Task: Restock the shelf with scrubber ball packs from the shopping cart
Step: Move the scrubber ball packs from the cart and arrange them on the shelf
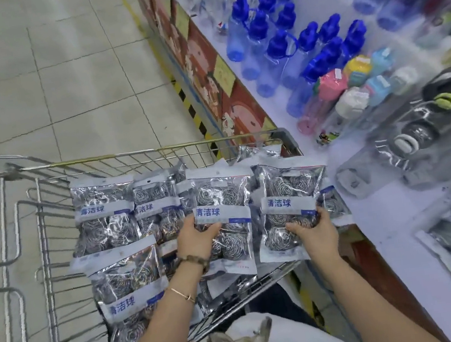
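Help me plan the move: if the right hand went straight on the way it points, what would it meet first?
Probably the shopping cart's far wire rim; the right hand, gripping a scrubber ball pack, points along the cart, not shelfward. Depth is unclear.

Two bare forearms reach from the near edge toward the far side, roughly parallel. The left hand (197, 239) is raised, its thumb lying across the front of the left pack (221, 193) and its fingers (186, 223) curled at the pack's left edge. A beaded bracelet (195, 261) circles the left wrist, with a thin gold bangle (183, 294) nearer on the forearm. The right hand (317, 232) grips the right pack (286, 187), thumb on front, fingers wrapped round its right edge.
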`<act>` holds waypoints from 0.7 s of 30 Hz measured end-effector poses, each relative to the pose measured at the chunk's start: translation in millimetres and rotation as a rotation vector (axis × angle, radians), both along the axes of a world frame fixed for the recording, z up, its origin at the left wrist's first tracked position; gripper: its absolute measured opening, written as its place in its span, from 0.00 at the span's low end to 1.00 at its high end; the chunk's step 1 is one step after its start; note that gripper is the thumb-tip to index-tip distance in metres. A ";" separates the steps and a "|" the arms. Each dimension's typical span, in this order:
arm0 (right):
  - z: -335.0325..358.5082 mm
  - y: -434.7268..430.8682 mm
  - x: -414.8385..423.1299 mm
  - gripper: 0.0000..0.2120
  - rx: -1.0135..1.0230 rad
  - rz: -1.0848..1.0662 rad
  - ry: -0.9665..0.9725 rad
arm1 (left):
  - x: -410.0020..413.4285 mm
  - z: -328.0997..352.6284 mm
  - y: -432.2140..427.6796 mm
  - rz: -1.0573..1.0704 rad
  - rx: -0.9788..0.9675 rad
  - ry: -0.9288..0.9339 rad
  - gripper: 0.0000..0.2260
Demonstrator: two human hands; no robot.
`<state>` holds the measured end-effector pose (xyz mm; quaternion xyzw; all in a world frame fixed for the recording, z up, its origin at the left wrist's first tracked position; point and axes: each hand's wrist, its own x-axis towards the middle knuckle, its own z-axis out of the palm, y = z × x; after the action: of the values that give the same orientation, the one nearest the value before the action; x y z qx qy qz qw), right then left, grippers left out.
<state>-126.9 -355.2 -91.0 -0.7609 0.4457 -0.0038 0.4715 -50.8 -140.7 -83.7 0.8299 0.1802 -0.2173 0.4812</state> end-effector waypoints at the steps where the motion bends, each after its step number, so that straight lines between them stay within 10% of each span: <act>1: 0.4 -1.4 -7.2 0.36 -0.009 -0.035 -0.013 | -0.3 -0.5 -3.7 -0.036 -0.006 -0.003 0.32; 21: 32.4 -117.0 -185.7 0.33 -0.052 -0.546 -0.117 | -77.1 9.3 -204.4 -0.583 -0.148 -0.110 0.14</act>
<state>-312.6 -472.2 -58.6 -0.6230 0.6061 -0.1860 0.4581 -127.8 -345.1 -74.5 0.8198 -0.1084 -0.3136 0.4667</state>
